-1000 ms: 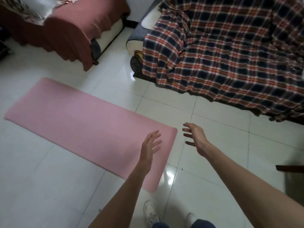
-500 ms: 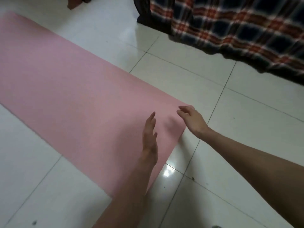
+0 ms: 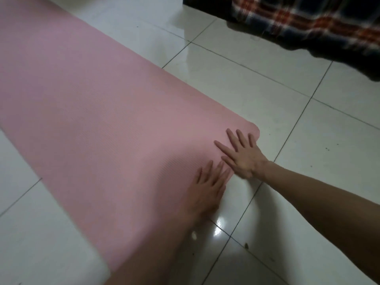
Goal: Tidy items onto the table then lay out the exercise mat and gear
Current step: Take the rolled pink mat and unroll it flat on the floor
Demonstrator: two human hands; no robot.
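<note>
A pink exercise mat (image 3: 98, 112) lies unrolled on the white tiled floor, running from the upper left to the middle of the view. My right hand (image 3: 243, 156) rests flat, fingers spread, on the mat's near end beside its rounded corner. My left hand (image 3: 208, 189) lies flat just below it, fingers on the mat's end edge and palm partly over the floor. Neither hand holds anything.
A sofa draped in a dark plaid blanket (image 3: 312, 25) fills the top right, its hem hanging near the floor. Glossy white floor tiles (image 3: 287, 212) surround the mat, with a bright light reflection near my left wrist.
The camera has dropped much closer to the floor. Both hands came down from the air and now press flat on the mat's near end.
</note>
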